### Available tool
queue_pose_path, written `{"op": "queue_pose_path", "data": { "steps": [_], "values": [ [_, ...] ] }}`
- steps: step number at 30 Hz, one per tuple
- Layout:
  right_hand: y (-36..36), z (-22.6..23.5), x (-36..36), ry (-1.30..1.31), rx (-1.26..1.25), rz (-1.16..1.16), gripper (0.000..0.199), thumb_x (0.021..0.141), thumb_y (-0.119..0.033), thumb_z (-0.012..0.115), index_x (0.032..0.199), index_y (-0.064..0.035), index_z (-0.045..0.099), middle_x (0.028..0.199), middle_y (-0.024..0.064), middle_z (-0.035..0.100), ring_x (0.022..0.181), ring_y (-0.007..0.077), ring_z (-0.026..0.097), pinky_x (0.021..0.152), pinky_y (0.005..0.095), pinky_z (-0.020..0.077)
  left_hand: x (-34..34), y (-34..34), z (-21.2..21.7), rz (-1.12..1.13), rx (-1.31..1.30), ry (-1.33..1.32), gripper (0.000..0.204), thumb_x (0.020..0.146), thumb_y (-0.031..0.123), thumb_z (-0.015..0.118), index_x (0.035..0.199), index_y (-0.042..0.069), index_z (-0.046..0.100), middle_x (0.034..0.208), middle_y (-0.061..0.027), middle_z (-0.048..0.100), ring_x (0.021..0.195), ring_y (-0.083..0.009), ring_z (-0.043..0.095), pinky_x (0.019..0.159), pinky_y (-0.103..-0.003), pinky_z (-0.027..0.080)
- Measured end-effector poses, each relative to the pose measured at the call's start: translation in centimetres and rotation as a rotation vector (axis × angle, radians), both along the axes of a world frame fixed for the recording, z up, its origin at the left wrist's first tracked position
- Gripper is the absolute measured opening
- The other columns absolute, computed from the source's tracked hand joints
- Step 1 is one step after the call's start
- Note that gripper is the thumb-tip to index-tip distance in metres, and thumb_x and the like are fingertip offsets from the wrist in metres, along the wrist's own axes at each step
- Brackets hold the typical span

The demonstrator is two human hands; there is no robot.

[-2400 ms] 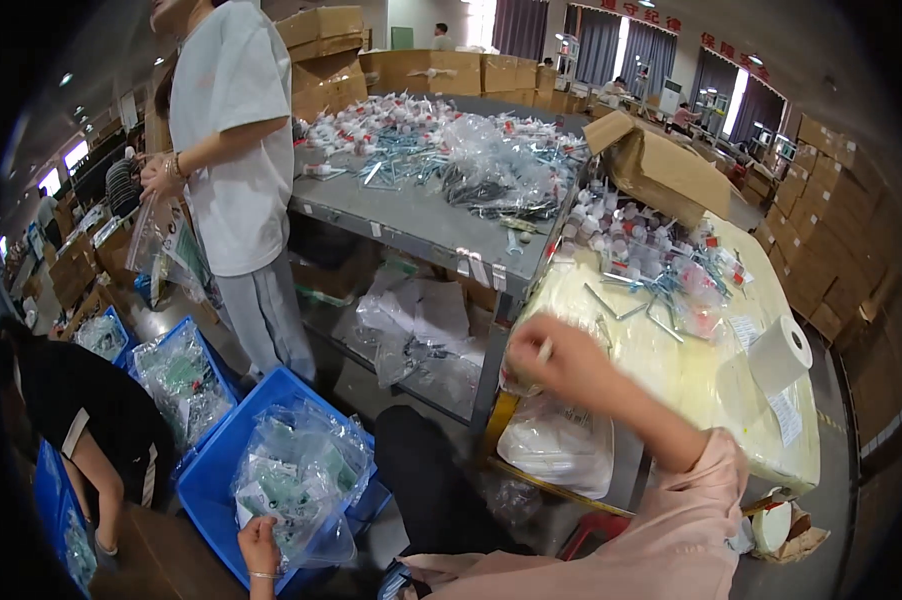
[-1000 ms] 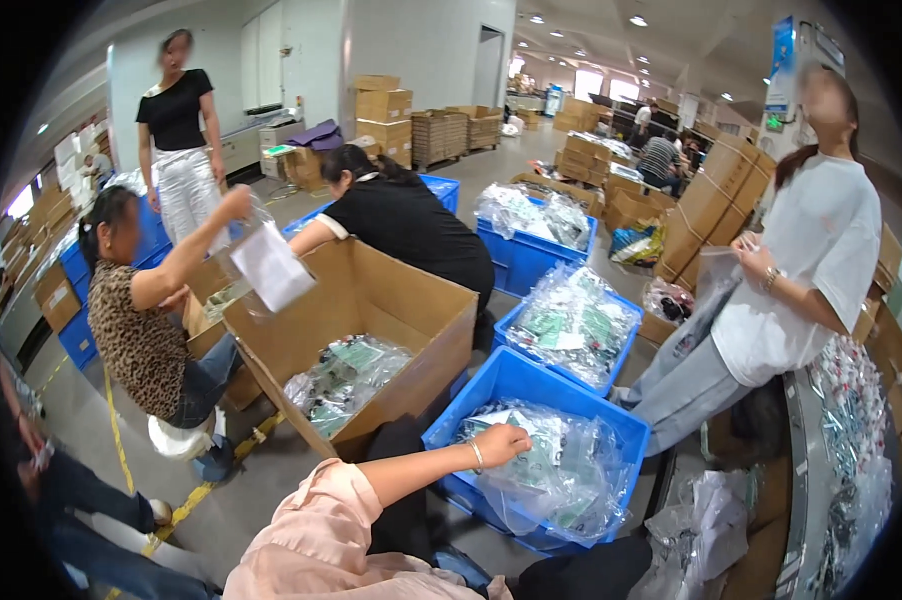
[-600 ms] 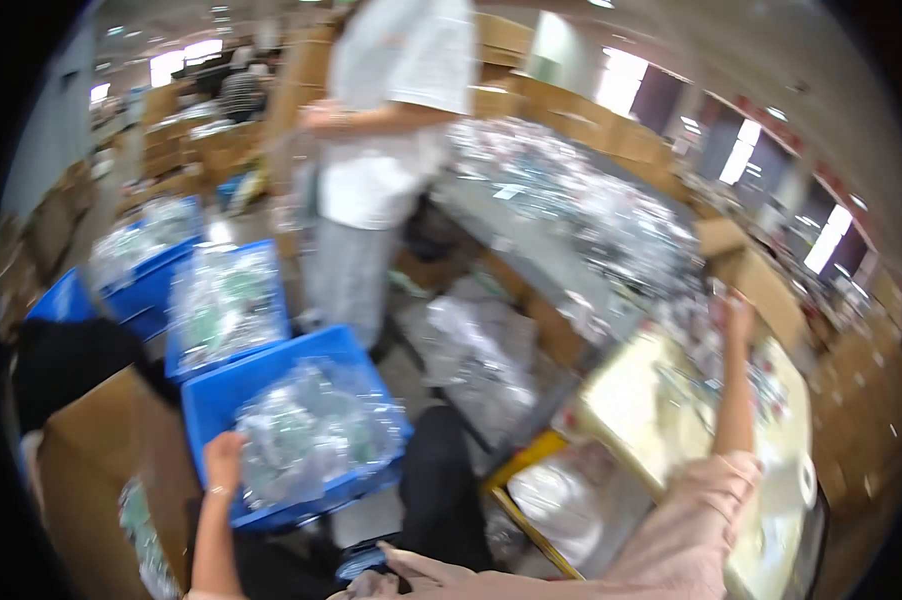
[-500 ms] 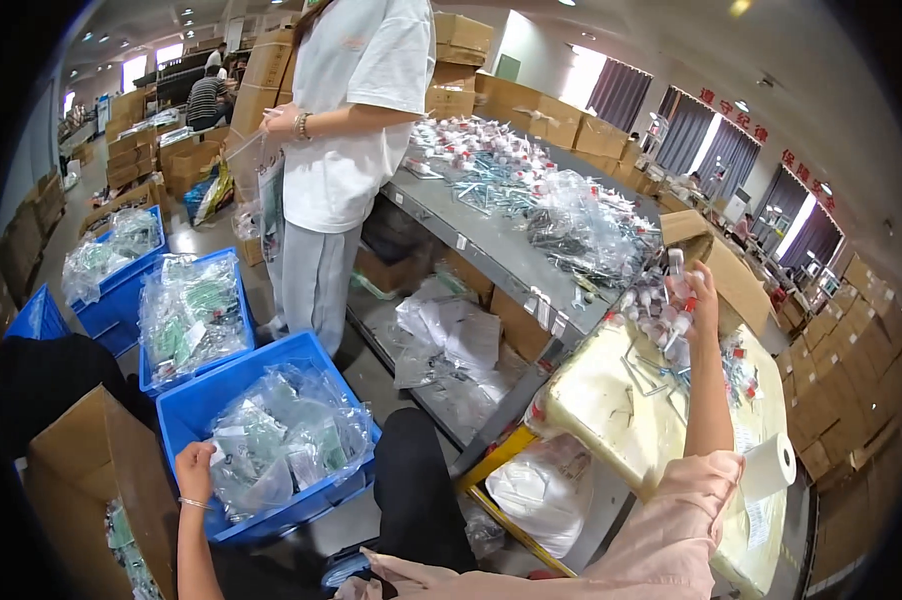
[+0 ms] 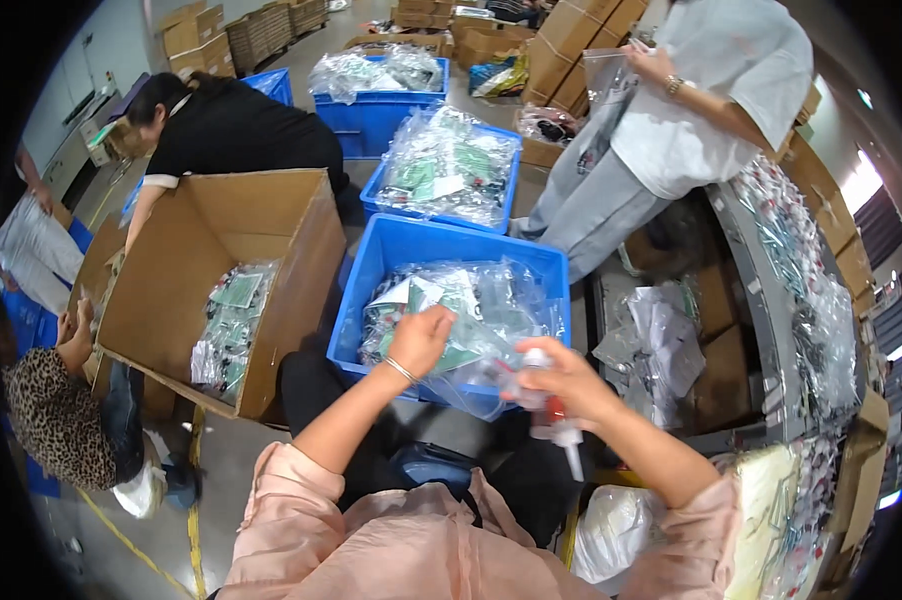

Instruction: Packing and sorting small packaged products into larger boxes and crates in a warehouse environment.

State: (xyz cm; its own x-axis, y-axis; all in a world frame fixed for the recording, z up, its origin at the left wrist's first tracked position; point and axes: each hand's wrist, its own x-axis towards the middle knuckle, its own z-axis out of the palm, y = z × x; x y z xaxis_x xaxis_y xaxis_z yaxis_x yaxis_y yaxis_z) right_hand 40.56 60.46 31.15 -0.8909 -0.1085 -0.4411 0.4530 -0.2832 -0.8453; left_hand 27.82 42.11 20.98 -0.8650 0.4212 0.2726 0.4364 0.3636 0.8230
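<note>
Over the front of a blue crate (image 5: 451,232), my left hand (image 5: 419,342) is closed on a clear plastic bag (image 5: 483,362) with green and white contents. My right hand (image 5: 569,388), fingers wrapped, holds small clear bottles (image 5: 533,382) beside the bag's right end. A white pointed nozzle (image 5: 571,446) and a red part stick out below its fingers. How many bottles it holds is hard to tell through blur. Several more filled clear bags (image 5: 516,290) lie inside the crate, partly hidden by my hands.
A cardboard box (image 5: 136,320) with filled bags stands at left; more blue crates (image 5: 516,180) are behind. A person in white (image 5: 711,90) stands by the grey workbench (image 5: 741,250) at right. Another person in black (image 5: 241,130) bends at the left. A padded cream surface (image 5: 761,500) sits lower right.
The view has turned left. My right hand has come from the bottle pile at the right to the crate, bottles in it. My left hand now has a bag lifted at the crate's front.
</note>
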Motion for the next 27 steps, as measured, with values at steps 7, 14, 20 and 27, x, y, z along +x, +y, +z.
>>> {"op": "queue_pose_path", "data": {
  "steps": [7,14,20,27],
  "values": [
    [-4.7,-11.6,-5.3,-0.063,0.020,-0.102,0.037,0.076,-0.001,0.055,0.108,-0.0037,0.036,0.076,0.0090,0.053,0.059,0.0170,0.054,0.052,0.0338,0.0498,1.2,0.2,-0.8,-0.072,0.025,-0.034,0.016,0.081,0.017,0.050,0.083,0.004,0.058,0.064,-0.0174,0.057,0.060,-0.0350,0.056,0.053,-0.040,0.044],
    [-3.1,-13.0,-7.2,-0.122,-0.188,-0.307,0.042,0.076,-0.004,0.057,0.110,-0.0035,0.033,0.084,0.0137,0.053,0.068,0.0247,0.058,0.056,0.0430,0.0526,0.6,-0.2,-0.7,-0.031,0.094,-0.157,0.015,0.081,0.015,0.053,0.082,0.001,0.060,0.063,-0.0134,0.057,0.052,-0.0214,0.055,0.050,-0.029,0.041],
    [-1.6,-14.7,-7.8,-0.067,-0.334,-0.421,0.020,0.082,-0.008,0.051,0.098,0.0001,0.043,0.087,0.0156,0.054,0.069,0.0272,0.059,0.061,0.0456,0.0532,-0.5,0.3,0.5,-0.062,0.050,-0.210,0.018,0.082,0.016,0.050,0.080,0.001,0.059,0.064,-0.0157,0.058,0.057,-0.0319,0.057,0.052,-0.036,0.044],
    [-1.4,-15.8,-7.1,-0.114,-0.375,-0.405,0.033,0.076,-0.008,0.060,0.102,-0.0038,0.041,0.084,0.0090,0.054,0.071,0.0200,0.057,0.058,0.0386,0.0518,-0.1,1.4,0.8,-0.122,0.017,-0.110,0.017,0.081,0.016,0.051,0.080,0.001,0.059,0.065,-0.0160,0.058,0.060,-0.0324,0.057,0.054,-0.037,0.044]
  ]
}}
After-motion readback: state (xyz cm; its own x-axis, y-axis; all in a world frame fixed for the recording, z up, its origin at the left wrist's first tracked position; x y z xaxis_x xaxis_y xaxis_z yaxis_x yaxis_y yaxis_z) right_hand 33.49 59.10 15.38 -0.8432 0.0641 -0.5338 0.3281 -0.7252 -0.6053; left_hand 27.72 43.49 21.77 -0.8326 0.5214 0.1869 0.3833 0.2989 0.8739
